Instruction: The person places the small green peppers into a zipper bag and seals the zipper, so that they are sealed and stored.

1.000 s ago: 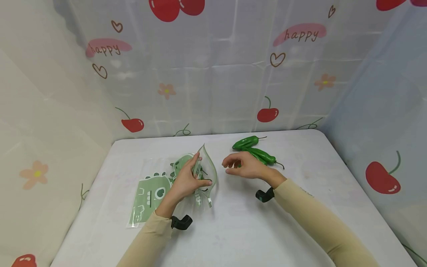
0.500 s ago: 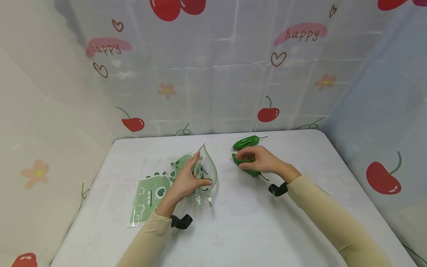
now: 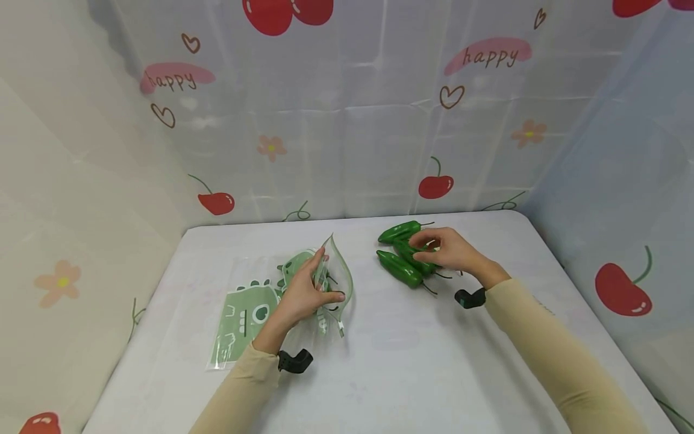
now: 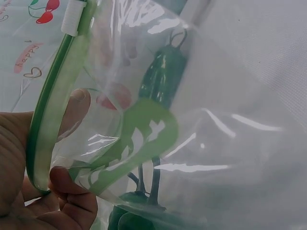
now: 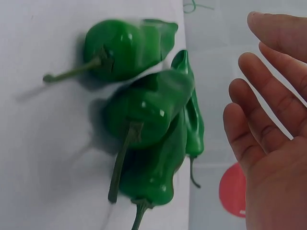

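Note:
My left hand (image 3: pixel 303 295) holds the mouth of a clear zip bag (image 3: pixel 345 271) with green dinosaur print, thumb spread from the fingers. In the left wrist view, the fingers curl at the green zip strip (image 4: pixel 45 115), which has a white slider (image 4: pixel 74 17). Through the plastic, a green pepper (image 4: pixel 163 74) and dark stems show. My right hand (image 3: pixel 447 248) hovers over several glossy green chili peppers (image 3: pixel 401 269), its fingers gently bent and holding nothing. The right wrist view has the hand (image 5: pixel 278 143) beside the group, with one pepper (image 5: pixel 139 110) overlapping others.
A second dinosaur-print bag (image 3: pixel 244 325) lies flat at the left, partly behind my left forearm. The white table (image 3: pixel 390 374) ends at a cherry-patterned curtain (image 3: pixel 347 150) at the back, with similar sheets at both sides.
My right hand has moved to the right and slightly back, away from the bag and over the peppers, uncovering the front pepper. The left hand and bag have stayed put.

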Demonstrator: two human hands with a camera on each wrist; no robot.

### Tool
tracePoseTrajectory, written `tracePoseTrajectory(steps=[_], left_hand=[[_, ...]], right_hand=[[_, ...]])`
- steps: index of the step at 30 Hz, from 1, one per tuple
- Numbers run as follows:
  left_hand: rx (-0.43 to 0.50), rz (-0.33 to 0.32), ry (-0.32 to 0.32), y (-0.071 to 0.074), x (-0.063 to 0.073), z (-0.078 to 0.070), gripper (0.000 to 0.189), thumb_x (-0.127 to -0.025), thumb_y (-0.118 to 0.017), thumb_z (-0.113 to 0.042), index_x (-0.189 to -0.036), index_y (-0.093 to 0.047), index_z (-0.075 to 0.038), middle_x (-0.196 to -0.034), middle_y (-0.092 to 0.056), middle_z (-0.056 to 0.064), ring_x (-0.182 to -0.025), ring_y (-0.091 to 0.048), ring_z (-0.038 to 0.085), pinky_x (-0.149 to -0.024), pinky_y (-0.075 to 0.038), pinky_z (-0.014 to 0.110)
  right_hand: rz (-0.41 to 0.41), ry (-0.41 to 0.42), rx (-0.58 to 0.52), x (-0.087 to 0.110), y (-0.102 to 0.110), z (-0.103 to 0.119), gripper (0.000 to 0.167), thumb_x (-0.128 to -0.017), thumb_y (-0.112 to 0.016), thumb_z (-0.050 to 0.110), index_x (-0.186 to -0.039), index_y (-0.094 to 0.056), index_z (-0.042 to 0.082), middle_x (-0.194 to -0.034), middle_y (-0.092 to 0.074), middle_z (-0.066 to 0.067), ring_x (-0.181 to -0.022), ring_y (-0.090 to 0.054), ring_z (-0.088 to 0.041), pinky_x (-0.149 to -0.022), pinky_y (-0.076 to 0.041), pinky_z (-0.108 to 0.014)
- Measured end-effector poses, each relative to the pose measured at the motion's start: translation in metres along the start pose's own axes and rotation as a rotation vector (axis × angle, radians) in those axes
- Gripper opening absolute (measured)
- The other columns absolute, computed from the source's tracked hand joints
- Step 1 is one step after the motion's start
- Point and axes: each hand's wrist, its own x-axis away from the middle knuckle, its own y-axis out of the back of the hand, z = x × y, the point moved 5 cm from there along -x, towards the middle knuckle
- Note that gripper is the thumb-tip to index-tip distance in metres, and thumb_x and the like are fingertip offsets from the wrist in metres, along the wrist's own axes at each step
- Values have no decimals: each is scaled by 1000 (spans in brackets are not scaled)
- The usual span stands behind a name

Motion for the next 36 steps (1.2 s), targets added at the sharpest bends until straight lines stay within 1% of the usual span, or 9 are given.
tracePoseTrajectory(steps=[6,11,13,18,21,27,32,34,36], left_hand=[[3,-1,-4,0,0,1,118,-75,-95,-24,-167,-20,-23,-168,-33,8,-55,-41,11,-60,-45,25],[-1,-9,-5,0,0,1,119,-74,-95,-24,-167,-20,-24,-166,-36,7,-57,-42,11,-62,-46,25],[-7,-15,-8,1,0,2,119,-74,-95,-25,-166,-21,-24,-166,-36,7,-60,-44,12,-66,-46,25],[-13,-17,-5,1,0,3,119,-74,-95,-24,-166,-21,-25,-166,-36,6,-60,-45,12,-68,-47,26],[-10,-13,-5,1,0,3,119,-74,-95,-24,-166,-21,-25,-166,-36,6,-58,-43,11,-65,-46,26],[-6,-10,-6,1,0,3,118,-75,-95,-24,-167,-20,-25,-167,-35,7,-56,-42,11,-61,-45,25],[10,-7,-3,0,0,3,118,-75,-95,-22,-167,-20,-24,-167,-34,7,-55,-41,11,-60,-46,24],[22,-5,0,0,0,3,118,-75,-95,-21,-167,-20,-24,-168,-33,6,-55,-41,11,-59,-46,24],[34,-1,2,0,0,2,118,-75,-94,-21,-167,-20,-24,-168,-33,6,-54,-41,11,-58,-46,24]], right_hand=[[-32,-35,-14,4,8,-20,31,-93,-78,14,-121,-72,3,-119,-72,-14,-107,-63,-30,-99,-51,-53],[-56,-97,-12,7,12,-36,28,-93,-77,15,-119,-73,6,-120,-71,-13,-113,-62,-34,-103,-48,-53],[-64,-126,-13,8,14,-42,28,-93,-77,15,-119,-72,7,-120,-71,-12,-115,-61,-34,-104,-47,-52],[-89,-197,0,12,15,-57,33,-96,-75,20,-125,-70,5,-125,-69,-14,-119,-59,-33,-103,-47,-49],[-102,-232,0,15,14,-65,37,-96,-75,23,-128,-69,4,-127,-69,-15,-120,-59,-33,-103,-48,-48],[-119,-250,-23,16,9,-74,40,-97,-74,24,-130,-67,3,-130,-67,-17,-120,-59,-34,-104,-50,-52],[-125,-279,-32,17,5,-83,41,-97,-73,26,-131,-67,5,-132,-66,-17,-119,-61,-33,-100,-53,-49],[-128,-297,-34,18,4,-87,41,-97,-74,29,-131,-68,7,-131,-67,-16,-118,-62,-33,-96,-53,-44],[-129,-315,-41,19,3,-91,42,-97,-74,32,-131,-68,9,-129,-68,-16,-116,-61,-33,-88,-54,-40]])
